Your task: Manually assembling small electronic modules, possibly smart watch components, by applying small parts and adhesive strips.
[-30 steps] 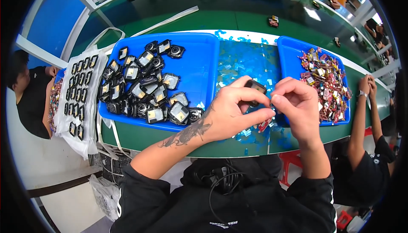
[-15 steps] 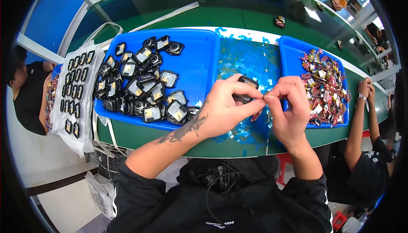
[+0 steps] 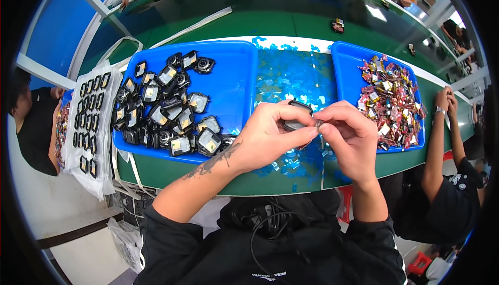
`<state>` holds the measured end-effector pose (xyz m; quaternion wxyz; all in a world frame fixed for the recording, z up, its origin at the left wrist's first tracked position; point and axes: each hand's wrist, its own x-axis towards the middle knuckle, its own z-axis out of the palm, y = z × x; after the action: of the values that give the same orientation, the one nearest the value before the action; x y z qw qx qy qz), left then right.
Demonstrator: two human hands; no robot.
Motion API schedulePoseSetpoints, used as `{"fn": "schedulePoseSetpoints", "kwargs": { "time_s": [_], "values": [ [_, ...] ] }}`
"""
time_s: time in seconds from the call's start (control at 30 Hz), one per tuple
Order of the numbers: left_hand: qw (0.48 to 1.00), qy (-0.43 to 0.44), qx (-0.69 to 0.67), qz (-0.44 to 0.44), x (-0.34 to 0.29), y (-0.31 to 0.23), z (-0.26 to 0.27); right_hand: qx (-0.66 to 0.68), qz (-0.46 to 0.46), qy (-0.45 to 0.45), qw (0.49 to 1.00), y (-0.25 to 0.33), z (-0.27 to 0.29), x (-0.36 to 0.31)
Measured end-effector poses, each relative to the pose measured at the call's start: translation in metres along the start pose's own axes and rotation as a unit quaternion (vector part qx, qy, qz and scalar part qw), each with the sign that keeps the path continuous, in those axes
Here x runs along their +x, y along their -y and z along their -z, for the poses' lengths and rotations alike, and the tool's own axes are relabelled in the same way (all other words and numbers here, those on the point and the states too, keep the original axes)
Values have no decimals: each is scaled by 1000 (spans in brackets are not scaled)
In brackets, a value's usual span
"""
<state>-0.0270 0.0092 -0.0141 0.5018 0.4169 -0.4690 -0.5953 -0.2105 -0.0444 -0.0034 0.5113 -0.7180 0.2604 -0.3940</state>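
My left hand [image 3: 270,134] grips a small black square module [image 3: 297,115] above the front of the green bench. My right hand [image 3: 349,135] meets it from the right, its fingertips pinched on a tiny part at the module's edge; what that part is I cannot tell. Under both hands lies a patch of blue film scraps [image 3: 291,77]. A blue tray [image 3: 234,72] on the left holds several black modules [image 3: 166,111]. On the right, another blue tray [image 3: 345,61] carries a heap of small red and gold parts [image 3: 390,100].
A white sheet [image 3: 91,129] with rows of black modules hangs over the bench's left end. One person sits at the far left [image 3: 31,124], another at the right with raised forearms [image 3: 442,139]. Loose modules [image 3: 338,25] lie on the green belt behind.
Both hands have shifted a little left and up with the module. The right hand's fingers have closed in on the module's right edge.
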Motion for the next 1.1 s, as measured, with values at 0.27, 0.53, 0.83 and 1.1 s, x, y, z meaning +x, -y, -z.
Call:
{"fn": "schedulePoseSetpoints", "kwargs": {
  "time_s": [0.27,0.53,0.83,1.1],
  "values": [
    [994,-65,-24,-83,1,2,-2,-39,-77,-71,994,14,0,-7],
    [996,-42,-45,-72,-2,-1,-9,-206,-2,-79,975,16,-18,12],
    [994,-24,-79,-67,-3,4,-9,-194,5,-94,977,17,-18,13],
    [995,10,-77,-57,-3,3,-8,-194,-5,-89,977,15,-16,14]
  ]
}}
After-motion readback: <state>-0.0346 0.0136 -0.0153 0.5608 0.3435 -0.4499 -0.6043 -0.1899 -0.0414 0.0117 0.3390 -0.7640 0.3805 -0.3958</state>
